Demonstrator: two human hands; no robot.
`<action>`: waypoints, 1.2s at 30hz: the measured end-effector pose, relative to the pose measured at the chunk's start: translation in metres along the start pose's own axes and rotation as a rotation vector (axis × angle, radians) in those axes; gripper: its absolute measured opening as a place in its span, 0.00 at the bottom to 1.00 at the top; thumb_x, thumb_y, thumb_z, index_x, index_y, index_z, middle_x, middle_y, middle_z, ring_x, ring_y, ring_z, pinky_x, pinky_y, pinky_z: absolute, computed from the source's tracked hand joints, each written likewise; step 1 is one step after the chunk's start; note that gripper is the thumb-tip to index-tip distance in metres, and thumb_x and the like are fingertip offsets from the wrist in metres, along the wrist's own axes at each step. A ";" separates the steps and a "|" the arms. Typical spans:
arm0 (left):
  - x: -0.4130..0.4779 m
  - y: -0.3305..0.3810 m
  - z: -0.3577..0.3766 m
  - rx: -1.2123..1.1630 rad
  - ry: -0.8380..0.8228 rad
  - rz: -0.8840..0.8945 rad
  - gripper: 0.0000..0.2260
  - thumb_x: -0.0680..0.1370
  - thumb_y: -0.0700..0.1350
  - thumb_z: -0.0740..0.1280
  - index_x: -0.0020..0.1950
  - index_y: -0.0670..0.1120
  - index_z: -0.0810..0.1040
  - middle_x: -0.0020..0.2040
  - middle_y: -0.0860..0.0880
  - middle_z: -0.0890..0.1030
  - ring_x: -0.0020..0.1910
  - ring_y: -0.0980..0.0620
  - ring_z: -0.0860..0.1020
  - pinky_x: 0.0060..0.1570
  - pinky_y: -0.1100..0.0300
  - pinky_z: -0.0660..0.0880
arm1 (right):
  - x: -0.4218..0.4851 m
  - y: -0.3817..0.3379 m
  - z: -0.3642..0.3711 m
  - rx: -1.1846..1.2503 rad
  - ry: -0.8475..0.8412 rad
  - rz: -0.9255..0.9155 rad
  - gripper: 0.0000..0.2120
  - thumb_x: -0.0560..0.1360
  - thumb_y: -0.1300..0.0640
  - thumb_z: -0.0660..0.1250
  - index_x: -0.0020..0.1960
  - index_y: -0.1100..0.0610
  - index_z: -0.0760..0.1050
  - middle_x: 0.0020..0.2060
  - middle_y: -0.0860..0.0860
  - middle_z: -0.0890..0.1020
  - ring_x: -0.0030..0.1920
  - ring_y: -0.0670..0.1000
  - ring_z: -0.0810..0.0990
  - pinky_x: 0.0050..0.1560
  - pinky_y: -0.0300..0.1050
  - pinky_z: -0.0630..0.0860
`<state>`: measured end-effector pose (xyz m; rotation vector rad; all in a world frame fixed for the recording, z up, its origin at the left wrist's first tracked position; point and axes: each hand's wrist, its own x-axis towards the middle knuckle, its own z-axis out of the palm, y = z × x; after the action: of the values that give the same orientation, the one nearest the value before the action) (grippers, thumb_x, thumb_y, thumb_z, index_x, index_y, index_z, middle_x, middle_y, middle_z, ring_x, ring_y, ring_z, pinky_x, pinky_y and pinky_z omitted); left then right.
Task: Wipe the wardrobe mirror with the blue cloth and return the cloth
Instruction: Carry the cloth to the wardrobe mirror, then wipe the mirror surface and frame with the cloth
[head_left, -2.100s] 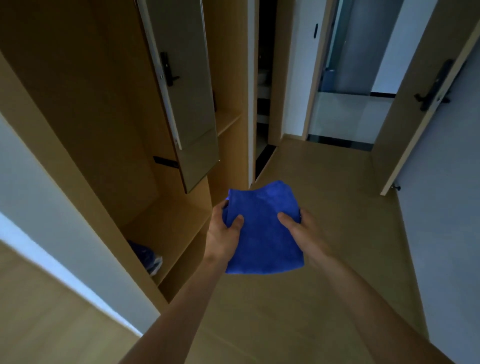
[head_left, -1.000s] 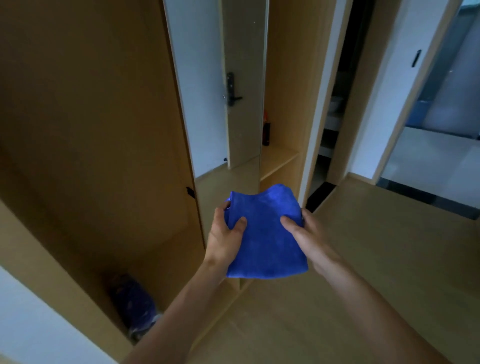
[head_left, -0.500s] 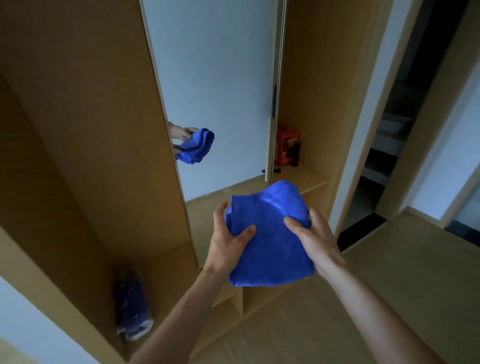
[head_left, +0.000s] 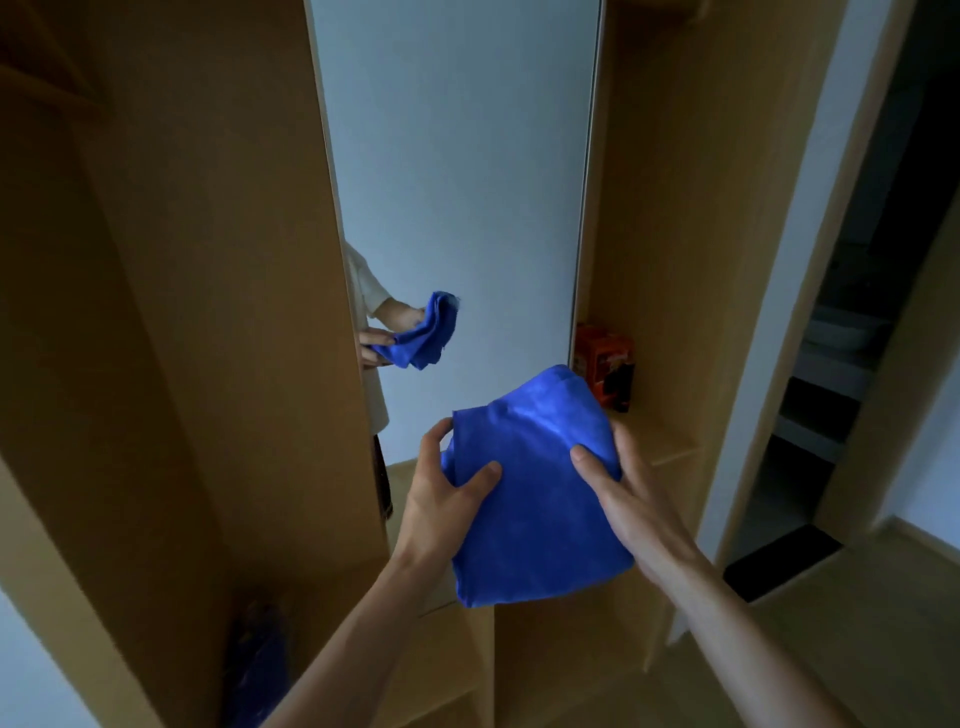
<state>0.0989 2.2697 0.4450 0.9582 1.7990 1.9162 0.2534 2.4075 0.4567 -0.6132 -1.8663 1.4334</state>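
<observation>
Low in the wardrobe's left bay sits a dark blue bundle, too blurred to name. The mirror reflects my hands and the cloth. My left hand grips the blue cloth by its left edge, thumb on top. My right hand pinches the right edge the same way. I hold the cloth in the air before the mirror, apart from the glass. An orange box stands on the shelf just right of the mirror.

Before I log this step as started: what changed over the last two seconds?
The view turned toward the mirror and came closer; it now sits mid-view and reflects the cloth. Unchanged: left hand and right hand grip the cloth, off the mirror.
</observation>
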 end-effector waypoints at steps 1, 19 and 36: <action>0.005 0.002 0.000 -0.016 0.007 0.007 0.26 0.78 0.46 0.75 0.69 0.64 0.67 0.60 0.57 0.79 0.49 0.65 0.83 0.39 0.68 0.80 | 0.005 -0.003 -0.001 -0.002 -0.009 -0.022 0.16 0.81 0.43 0.64 0.66 0.29 0.66 0.57 0.25 0.76 0.56 0.31 0.77 0.56 0.40 0.74; 0.080 0.007 0.015 0.042 0.014 0.117 0.25 0.77 0.45 0.76 0.70 0.63 0.72 0.66 0.62 0.75 0.57 0.65 0.80 0.55 0.57 0.83 | 0.095 -0.008 -0.017 -0.030 -0.125 -0.157 0.14 0.77 0.45 0.72 0.60 0.35 0.75 0.54 0.37 0.83 0.52 0.40 0.83 0.47 0.38 0.79; 0.101 0.060 0.084 0.631 0.252 0.281 0.32 0.76 0.56 0.75 0.76 0.56 0.67 0.74 0.54 0.62 0.73 0.56 0.62 0.70 0.56 0.68 | 0.185 -0.036 -0.079 -0.037 -0.585 -0.368 0.13 0.77 0.53 0.73 0.59 0.41 0.78 0.53 0.41 0.85 0.52 0.44 0.85 0.46 0.36 0.80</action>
<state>0.0951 2.3898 0.5251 1.2617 2.6274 1.6957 0.1952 2.5818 0.5468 0.1649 -2.2985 1.4188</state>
